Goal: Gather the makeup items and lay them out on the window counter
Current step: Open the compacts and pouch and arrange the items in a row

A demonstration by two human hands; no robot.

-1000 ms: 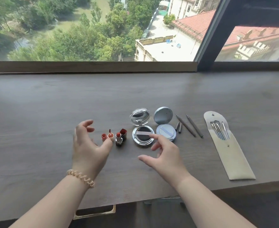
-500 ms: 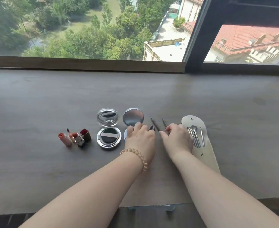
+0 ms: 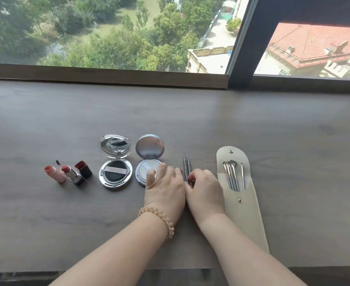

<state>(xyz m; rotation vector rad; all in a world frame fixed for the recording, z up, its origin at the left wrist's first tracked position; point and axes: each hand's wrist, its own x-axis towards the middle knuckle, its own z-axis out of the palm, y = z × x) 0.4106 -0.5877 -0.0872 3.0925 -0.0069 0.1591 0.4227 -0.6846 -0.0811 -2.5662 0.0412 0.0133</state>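
While my left hand [image 3: 164, 188] rests loose-fingered on the silver compact [image 3: 149, 149], my right hand [image 3: 205, 190] pinches the two pencils [image 3: 186, 166]. They lie side by side on the worktop [image 3: 293, 141], near the brush pouch [image 3: 246, 213].

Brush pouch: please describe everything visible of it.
The brush pouch is a long, beige, leather-like sleeve lying flat on the counter, rightmost in the row. Its rounded flap lies open at the far end, with one snap on it and another on the body. A clear pocket shows slim silver-handled brushes. The right hand lies at its left edge; contact is unclear.
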